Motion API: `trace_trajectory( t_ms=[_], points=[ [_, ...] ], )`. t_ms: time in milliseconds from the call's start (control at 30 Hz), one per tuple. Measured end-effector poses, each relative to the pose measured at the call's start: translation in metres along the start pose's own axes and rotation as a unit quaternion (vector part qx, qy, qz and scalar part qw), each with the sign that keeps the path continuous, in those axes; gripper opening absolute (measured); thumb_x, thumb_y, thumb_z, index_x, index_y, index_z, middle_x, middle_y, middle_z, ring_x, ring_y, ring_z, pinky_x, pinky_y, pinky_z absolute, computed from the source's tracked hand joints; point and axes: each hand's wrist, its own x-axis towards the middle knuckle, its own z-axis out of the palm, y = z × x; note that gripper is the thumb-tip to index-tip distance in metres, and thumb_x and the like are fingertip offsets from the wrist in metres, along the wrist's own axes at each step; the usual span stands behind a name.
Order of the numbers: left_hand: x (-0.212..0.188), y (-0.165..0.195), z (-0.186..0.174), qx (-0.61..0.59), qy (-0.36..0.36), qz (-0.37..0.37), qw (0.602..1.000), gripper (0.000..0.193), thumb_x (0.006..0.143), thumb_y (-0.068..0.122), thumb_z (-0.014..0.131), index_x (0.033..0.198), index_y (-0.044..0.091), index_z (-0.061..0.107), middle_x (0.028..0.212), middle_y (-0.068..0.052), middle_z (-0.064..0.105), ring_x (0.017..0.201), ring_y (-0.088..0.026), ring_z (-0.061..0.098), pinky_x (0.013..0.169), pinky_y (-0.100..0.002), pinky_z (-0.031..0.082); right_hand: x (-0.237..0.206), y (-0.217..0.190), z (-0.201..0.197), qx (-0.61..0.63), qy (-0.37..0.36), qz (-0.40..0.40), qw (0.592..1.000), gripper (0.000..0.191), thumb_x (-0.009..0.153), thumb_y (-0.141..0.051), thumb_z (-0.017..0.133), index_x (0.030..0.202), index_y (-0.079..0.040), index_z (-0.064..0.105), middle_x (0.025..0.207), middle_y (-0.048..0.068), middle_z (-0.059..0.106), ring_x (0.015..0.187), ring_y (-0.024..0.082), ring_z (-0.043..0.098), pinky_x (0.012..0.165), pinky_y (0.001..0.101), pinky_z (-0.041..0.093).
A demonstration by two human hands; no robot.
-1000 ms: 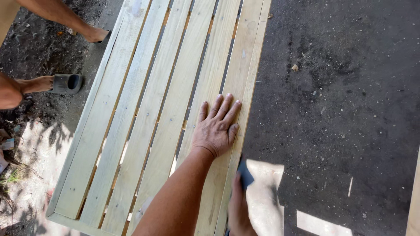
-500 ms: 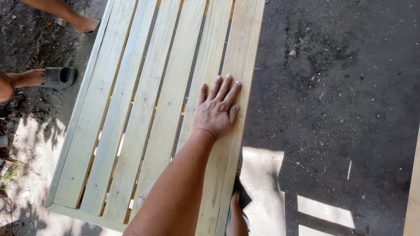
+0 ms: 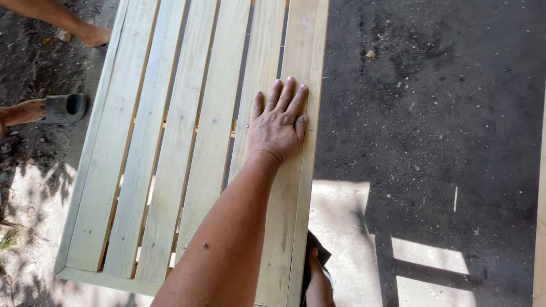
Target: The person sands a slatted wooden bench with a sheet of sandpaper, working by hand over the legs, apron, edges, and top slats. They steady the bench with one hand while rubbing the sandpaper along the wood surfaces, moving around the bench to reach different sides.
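- Right hand [image 3: 318,281], bottom edge at 6 o'clock, grip clamped on a dark object [image 3: 316,257] beside the frame's edge.
- Left hand [image 3: 278,122] lies flat, fingers apart, on the slatted wooden frame [image 3: 187,142], toward 12 o'clock.
- Another person's sandalled foot [image 3: 60,108] at 9 o'clock.

1 slatted wooden panel [image 3: 187,142] of 5 slats, 2 hands [image 3: 278,122], 2 feet [image 3: 94,35], 1 grey sandal [image 3: 63,108]

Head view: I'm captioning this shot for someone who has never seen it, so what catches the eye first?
The left hand lies flat, fingers spread, on the right-hand boards of a pale slatted wooden panel that fills the left half. At the bottom edge the right hand grips a dark object beside the panel. Another person's sandalled foot stands far left.
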Motion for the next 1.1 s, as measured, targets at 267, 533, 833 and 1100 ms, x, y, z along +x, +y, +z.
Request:
trace_trajectory(
  t_ms=[267, 533, 833, 1100],
  points=[
    [-0.001, -0.001, 0.002, -0.001, 0.015, 0.008, 1.0, 0.061, 0.102, 0.044, 0.034, 0.161, 0.03, 0.026, 0.17, 0.0, 0.019, 0.157, -0.022, 0.012, 0.127, -0.049, 0.005, 0.013, -0.034, 0.024, 0.001, -0.052, 0.03, 0.998, 0.078, 0.103, -0.061, 0.038, 0.137, 0.007, 0.057, 0.116, 0.027, 0.064, 0.103, 0.032, 0.064, 0.088, 0.043, 0.054],
    [0.001, 0.0, 0.005, 0.011, 0.022, 0.01, 1.0, 0.062, 0.101, 0.043, 0.033, 0.161, 0.027, 0.025, 0.169, -0.002, 0.018, 0.156, -0.024, 0.012, 0.126, -0.049, 0.005, -0.004, 0.0, 0.0, 0.041, -0.002, 0.034, 0.999, 0.07, 0.102, -0.054, 0.04, 0.134, 0.006, 0.059, 0.118, 0.023, 0.069, 0.109, 0.029, 0.068, 0.092, 0.0385, 0.052],
    [-0.002, 0.001, 0.004, 0.004, 0.012, 0.003, 1.0, 0.062, 0.101, 0.044, 0.033, 0.161, 0.029, 0.026, 0.17, -0.001, 0.019, 0.157, -0.023, 0.012, 0.126, -0.049, 0.005, 0.0, 0.03, -0.027, -0.045, -0.052, -0.114, 0.991, 0.078, 0.097, -0.056, 0.04, 0.153, -0.002, 0.039, 0.145, 0.005, 0.059, 0.137, 0.016, 0.051, 0.112, 0.032, 0.038],
    [0.0, 0.0, 0.005, 0.018, 0.015, 0.0, 1.0, 0.062, 0.102, 0.045, 0.032, 0.161, 0.029, 0.026, 0.17, -0.002, 0.02, 0.156, -0.024, 0.013, 0.127, -0.048, 0.004, 0.016, 0.004, -0.008, -0.021, -0.033, 0.069, 0.997, 0.082, 0.109, -0.059, 0.034, 0.141, 0.015, 0.052, 0.122, 0.038, 0.057, 0.111, 0.043, 0.058, 0.096, 0.0513, 0.047]
  ],
)
